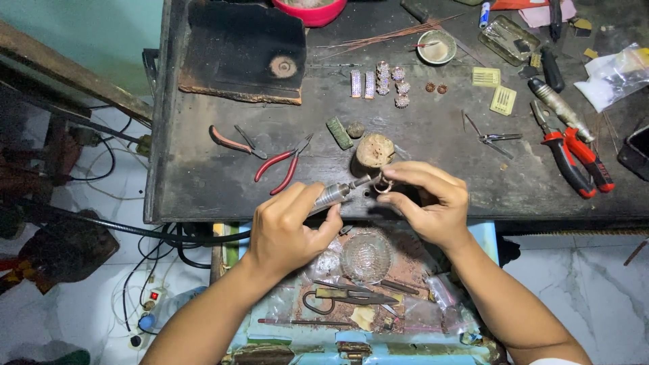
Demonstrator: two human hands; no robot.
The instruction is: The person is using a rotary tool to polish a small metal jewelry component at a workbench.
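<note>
At the table's [203,196] near edge, left hand [287,230] grips a metal tool [334,194]; right hand [429,199], at three o'clock, pinches a small ring [383,184].

Both bare forearms reach up from the lower edge and angle inward, the left hand [287,230] curled in a loose fist with its fingers [318,220] wrapped closed, the right hand [433,203] bent at the wrist, thumb and fingers [405,174] pinched together, fingertips nearly meeting.
</note>
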